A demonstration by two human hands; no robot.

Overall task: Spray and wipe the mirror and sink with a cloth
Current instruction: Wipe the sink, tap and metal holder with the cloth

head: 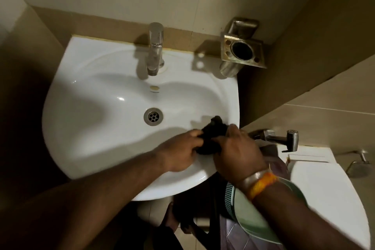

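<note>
A white wall-hung sink [85, 95] fills the middle of the view, with a chrome tap [155, 48] at its back and a metal drain [153, 116] in the bowl. A dark cloth [213, 132], bunched up, sits over the sink's front right rim. My left hand [178, 152] grips its left side and my right hand [237, 154] grips its right side; an orange band is on that wrist. No mirror or spray bottle is in view.
A metal toothbrush and tumbler holder [242, 48] is fixed to the wall right of the tap. A hand bidet sprayer [284, 139] hangs at the right, above a white toilet lid [324, 189]. Tiled walls close in on both sides.
</note>
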